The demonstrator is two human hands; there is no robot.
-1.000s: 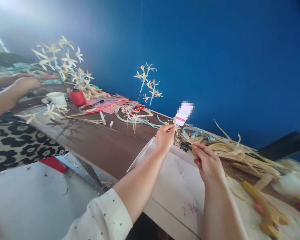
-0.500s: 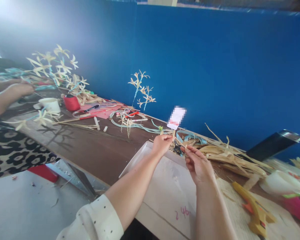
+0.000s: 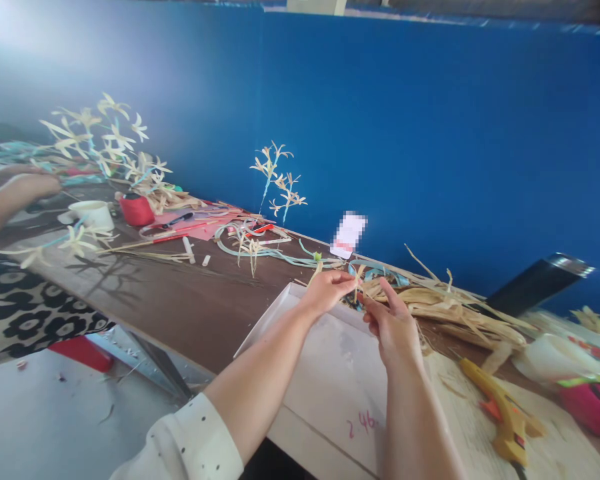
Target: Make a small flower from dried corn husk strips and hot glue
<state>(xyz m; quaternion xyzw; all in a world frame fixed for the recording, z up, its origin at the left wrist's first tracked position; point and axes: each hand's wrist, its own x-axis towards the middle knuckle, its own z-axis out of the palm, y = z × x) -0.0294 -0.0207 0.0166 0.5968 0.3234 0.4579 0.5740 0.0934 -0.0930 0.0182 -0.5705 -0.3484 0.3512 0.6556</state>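
Observation:
Above a shallow white box lid (image 3: 340, 373), my left hand (image 3: 330, 290) pinches a narrow pale husk strip (image 3: 360, 274) that sticks up past its fingertips. Close on its right is my right hand (image 3: 391, 327), index finger raised and the other fingertips closed at the strip's lower end. The fingers partly hide the piece, so its full shape does not show. Dried husks (image 3: 445, 307) lie in a loose heap just beyond and to the right of my hands. A phone (image 3: 349, 237) with a blurred screen leans behind them.
A yellow glue gun (image 3: 505, 413) lies on paper at right, near a white cup (image 3: 555, 360) and pink pouch (image 3: 590, 407). Husk flowers (image 3: 277, 177) on stems stand against the blue wall. A co-worker's hands (image 3: 27, 193) are at far left, near a white mug (image 3: 93, 217).
My hands have come closer together, and my right index finger has lifted. The pale strip now stands upright between them. The whole view has shifted slightly.

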